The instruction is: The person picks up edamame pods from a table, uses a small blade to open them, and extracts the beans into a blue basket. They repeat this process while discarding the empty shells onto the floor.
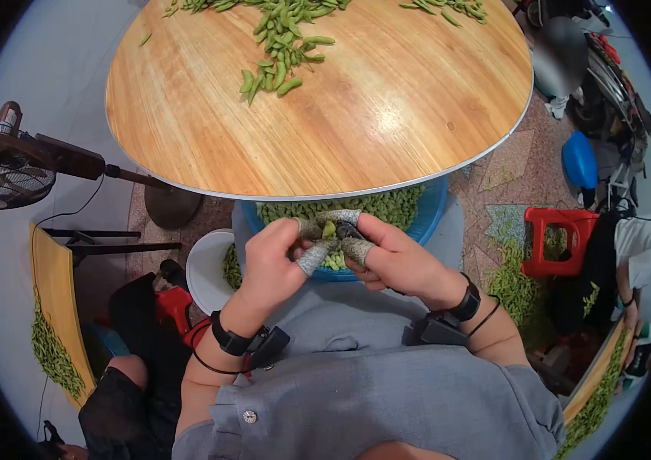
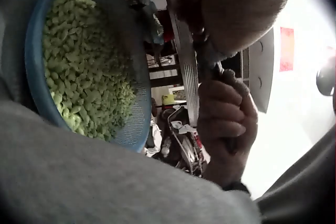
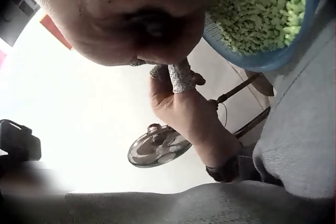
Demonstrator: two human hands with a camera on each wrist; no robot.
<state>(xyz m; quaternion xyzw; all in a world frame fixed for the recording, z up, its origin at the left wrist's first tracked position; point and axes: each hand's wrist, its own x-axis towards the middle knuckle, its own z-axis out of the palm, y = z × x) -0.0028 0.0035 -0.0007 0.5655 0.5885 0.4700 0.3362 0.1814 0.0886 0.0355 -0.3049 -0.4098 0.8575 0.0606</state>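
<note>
Left hand, right hand pinching green pod; shelled beans filling blue plastic basin; unshelled pods awaiting, wooden counter, top.

The table is offering passing room along its near side, but pods are crowding its far middle, its edge is screening part of the basin, and the fan is standing to its left.

Held pod: green. Finger covers: grey, speckled. Beans: pale green. Basin: blue. Worktop: tan, wood-grained, grey-edged. Shirt: plain grey. Wristbands: black. Stool: red. Bucket: white.
</note>
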